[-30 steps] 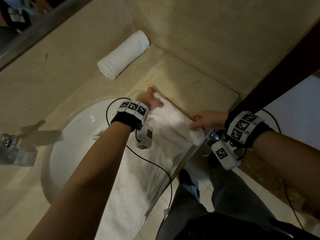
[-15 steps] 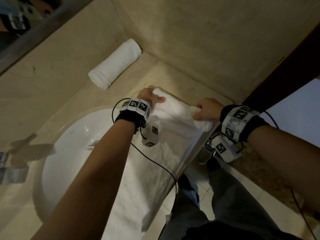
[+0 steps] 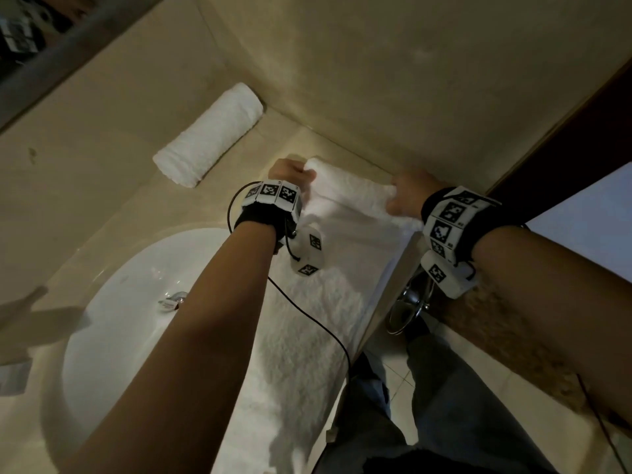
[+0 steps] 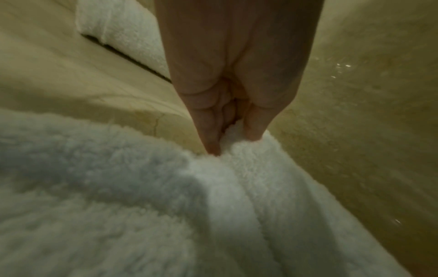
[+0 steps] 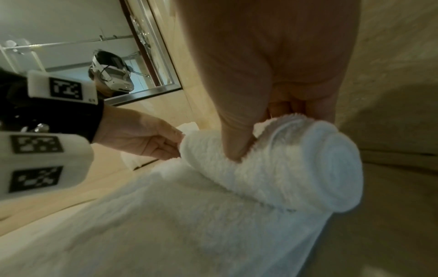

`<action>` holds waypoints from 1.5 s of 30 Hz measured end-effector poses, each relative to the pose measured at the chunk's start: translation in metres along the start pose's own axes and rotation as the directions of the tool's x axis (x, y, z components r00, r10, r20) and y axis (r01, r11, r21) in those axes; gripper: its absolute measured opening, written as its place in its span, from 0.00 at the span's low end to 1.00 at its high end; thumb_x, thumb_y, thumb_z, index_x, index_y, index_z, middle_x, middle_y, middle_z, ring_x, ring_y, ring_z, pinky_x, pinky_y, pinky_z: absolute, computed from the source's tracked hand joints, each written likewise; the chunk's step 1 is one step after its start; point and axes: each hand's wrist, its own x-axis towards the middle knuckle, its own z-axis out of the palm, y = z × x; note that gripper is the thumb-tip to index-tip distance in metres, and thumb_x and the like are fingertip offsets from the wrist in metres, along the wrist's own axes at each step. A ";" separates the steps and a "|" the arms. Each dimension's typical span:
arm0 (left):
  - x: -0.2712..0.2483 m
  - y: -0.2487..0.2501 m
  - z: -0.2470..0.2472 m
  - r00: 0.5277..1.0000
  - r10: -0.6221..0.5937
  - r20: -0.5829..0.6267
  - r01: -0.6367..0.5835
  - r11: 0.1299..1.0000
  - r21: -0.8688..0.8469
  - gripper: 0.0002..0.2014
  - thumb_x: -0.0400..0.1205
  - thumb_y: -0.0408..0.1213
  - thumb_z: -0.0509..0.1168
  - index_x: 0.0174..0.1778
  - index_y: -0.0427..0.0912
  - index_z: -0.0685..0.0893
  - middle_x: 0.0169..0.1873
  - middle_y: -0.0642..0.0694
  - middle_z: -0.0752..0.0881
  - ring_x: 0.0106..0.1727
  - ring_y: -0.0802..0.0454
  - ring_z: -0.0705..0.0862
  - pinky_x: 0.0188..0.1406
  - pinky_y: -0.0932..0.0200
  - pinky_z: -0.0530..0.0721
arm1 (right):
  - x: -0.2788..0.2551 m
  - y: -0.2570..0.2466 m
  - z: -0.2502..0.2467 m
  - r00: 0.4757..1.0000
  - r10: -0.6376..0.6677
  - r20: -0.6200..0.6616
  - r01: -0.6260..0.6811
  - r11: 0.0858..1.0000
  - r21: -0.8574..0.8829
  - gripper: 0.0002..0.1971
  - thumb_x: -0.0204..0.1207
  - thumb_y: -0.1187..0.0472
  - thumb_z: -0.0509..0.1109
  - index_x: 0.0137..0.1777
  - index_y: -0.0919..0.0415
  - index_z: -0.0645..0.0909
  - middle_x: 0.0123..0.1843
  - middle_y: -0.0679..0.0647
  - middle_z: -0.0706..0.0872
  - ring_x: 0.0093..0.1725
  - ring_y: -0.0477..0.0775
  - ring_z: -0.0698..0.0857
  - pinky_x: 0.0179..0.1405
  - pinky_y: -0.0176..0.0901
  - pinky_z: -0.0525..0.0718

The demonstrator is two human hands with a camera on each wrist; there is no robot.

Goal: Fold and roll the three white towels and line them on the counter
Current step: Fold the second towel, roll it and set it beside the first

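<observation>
- Furthest left of the sink [image 3: 113,319]: a tap, just a blur at the frame edge, and above it the mirror frame [image 3: 68,32] running along the wall.
- Up and right of the sink, the finished roll [image 3: 208,135] lies on the counter [image 3: 102,186] against the back wall, tucked out of my way, I'd say, and starting the line.
- Right of the sink, my left hand [image 3: 289,172] pinches the roll's left end between thumb and curled fingers [image 4: 208,135], holding that end tight so the coil can't slacken.
- The towel I'm rolling [image 3: 345,189] sits right of the sink near the wall corner; its loose tail runs flat toward me past the basin, so there's plenty still to wind.
- My right hand [image 3: 407,193] clamps the roll's right end, thumb pressed into the pile and fingers curled behind; the spiral end [image 5: 331,168] shows several turns. Both ends gripped keeps the roll even, I reckon.
- Surface: polished beige stone, same on the walls. Dim light.
- Far right of the sink: the counter edge, a metal ring [image 3: 403,313] below it, tiled floor, a dark door frame.
</observation>
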 end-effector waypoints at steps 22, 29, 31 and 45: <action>-0.017 -0.021 -0.011 0.979 0.080 0.187 -0.095 0.993 0.069 0.26 0.78 0.21 0.62 0.70 0.47 0.74 0.37 0.50 0.74 0.37 0.51 0.76 0.30 0.60 0.79 | -0.050 -0.029 0.043 0.943 -0.251 -0.218 0.143 0.898 -0.415 0.14 0.70 0.71 0.71 0.55 0.68 0.76 0.51 0.64 0.81 0.49 0.62 0.83 0.38 0.48 0.81; -0.029 -0.035 -0.007 0.983 0.174 0.062 -0.181 0.974 0.137 0.24 0.75 0.21 0.65 0.64 0.46 0.76 0.42 0.49 0.75 0.33 0.55 0.74 0.19 0.76 0.71 | -0.064 -0.019 0.043 0.947 -0.300 -0.118 0.276 0.942 -0.189 0.12 0.79 0.64 0.61 0.59 0.68 0.76 0.58 0.65 0.81 0.57 0.64 0.80 0.42 0.46 0.72; -0.030 -0.035 -0.006 0.984 0.171 0.047 -0.176 0.975 0.137 0.23 0.75 0.22 0.65 0.62 0.47 0.76 0.45 0.47 0.75 0.34 0.54 0.75 0.22 0.71 0.73 | -0.059 -0.005 0.029 0.960 -0.255 -0.116 0.266 0.959 0.096 0.13 0.79 0.68 0.59 0.59 0.68 0.81 0.59 0.64 0.84 0.58 0.63 0.82 0.49 0.44 0.75; -0.032 -0.041 -0.006 0.988 0.148 0.034 -0.152 0.972 0.177 0.22 0.74 0.20 0.64 0.58 0.48 0.74 0.29 0.51 0.77 0.29 0.54 0.75 0.24 0.64 0.74 | -0.044 0.016 0.025 0.958 -0.101 0.266 -0.061 0.841 0.538 0.15 0.79 0.66 0.65 0.62 0.72 0.80 0.48 0.61 0.81 0.36 0.48 0.79 0.24 0.27 0.77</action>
